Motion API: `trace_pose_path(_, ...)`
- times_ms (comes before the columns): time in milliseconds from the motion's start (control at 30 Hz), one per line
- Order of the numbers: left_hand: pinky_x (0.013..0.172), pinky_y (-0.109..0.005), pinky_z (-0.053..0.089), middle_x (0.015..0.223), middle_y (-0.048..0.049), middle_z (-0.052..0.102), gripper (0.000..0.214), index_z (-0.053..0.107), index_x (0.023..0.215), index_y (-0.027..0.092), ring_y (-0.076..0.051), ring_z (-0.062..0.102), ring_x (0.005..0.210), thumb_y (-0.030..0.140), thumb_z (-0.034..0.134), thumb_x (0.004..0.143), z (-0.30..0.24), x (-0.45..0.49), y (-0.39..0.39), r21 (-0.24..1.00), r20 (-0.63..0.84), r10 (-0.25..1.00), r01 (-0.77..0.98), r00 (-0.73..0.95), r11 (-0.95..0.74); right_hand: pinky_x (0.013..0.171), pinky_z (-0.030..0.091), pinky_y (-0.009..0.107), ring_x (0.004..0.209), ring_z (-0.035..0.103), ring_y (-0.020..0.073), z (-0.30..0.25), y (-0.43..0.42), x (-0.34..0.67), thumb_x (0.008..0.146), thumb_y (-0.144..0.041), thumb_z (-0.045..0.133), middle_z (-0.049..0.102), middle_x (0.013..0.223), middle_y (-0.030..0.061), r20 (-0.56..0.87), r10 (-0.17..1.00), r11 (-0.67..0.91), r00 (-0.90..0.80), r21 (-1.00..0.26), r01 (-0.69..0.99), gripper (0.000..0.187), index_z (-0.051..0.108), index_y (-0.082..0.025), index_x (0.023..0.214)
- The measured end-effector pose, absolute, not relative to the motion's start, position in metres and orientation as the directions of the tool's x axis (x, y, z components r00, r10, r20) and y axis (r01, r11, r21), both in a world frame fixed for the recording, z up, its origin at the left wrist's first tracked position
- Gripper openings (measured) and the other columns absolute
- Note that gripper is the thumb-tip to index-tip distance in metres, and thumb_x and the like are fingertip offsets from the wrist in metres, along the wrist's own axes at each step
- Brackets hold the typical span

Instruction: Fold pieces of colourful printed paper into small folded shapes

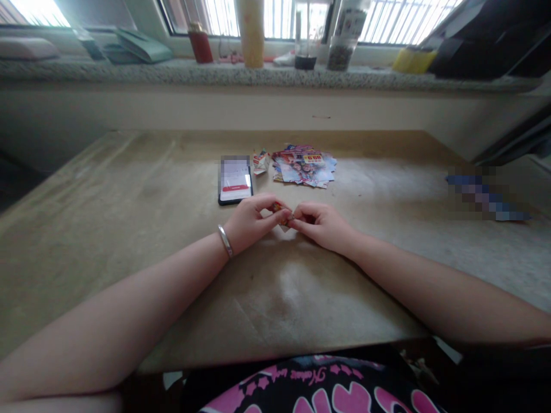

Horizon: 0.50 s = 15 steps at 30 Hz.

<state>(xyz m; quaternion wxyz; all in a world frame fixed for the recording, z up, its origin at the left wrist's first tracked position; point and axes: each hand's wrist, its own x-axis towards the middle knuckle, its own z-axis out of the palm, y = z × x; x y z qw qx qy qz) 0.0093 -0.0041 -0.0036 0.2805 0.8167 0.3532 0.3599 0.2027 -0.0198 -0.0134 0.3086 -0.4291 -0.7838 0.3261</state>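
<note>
Just above the table, a small folded piece of colourful printed paper (279,206) is pinched between my two hands. My left hand (257,217), with a silver bangle (225,241) at the wrist, is closed on its left part. On the other side, the thumb and fingertips of my right hand (321,223) press together at its right edge. Fingers cover most of the paper, so its exact folded shape is hidden. Beyond the hands lie a folded paper piece (260,163) in red and white and a fanned pile of printed leaflets (305,166).
A phone (235,180) with a lit screen lies beyond my left hand. At the right edge of the table (142,189) rests a blurred blue printed item (486,198). Bottles, a red-bodied jar (200,46) and other containers line the stone windowsill (172,73).
</note>
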Motion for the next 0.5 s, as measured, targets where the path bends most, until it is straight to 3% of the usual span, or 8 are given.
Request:
trace_pose_path(333,0.063,-0.024,0.047,0.074,-0.0043,0.066,0.046,0.065,0.079,0.014,-0.013,0.059,0.067,0.049,0.038,0.093,-0.0082,0.0069,-0.0015,0.844,0.314,0.821,0.256,0.477,-0.472,0.054,0.029,0.024,0.056,0.038,0.0086,-0.0106,-0.0218,0.2014,0.08,-0.03,0.058,0.047,0.061,-0.0038,0.205,0.877,0.41,-0.434,-0.791,0.454,0.017,0.06,-0.017,0.069)
trace_pose_path(500,0.065,-0.022,0.047,0.083,-0.0032,0.068,0.03,0.065,0.089,0.014,-0.013,0.06,0.071,0.042,0.061,0.081,-0.0078,0.0111,-0.0023,0.81,0.274,0.782,0.304,0.56,-0.501,0.054,0.028,0.024,0.057,0.038,0.0094,-0.0127,-0.0194,0.2031,0.08,-0.033,0.056,0.044,0.059,-0.0038,0.223,0.905,0.376,-0.363,-0.818,0.436,0.021,0.055,-0.017,0.066)
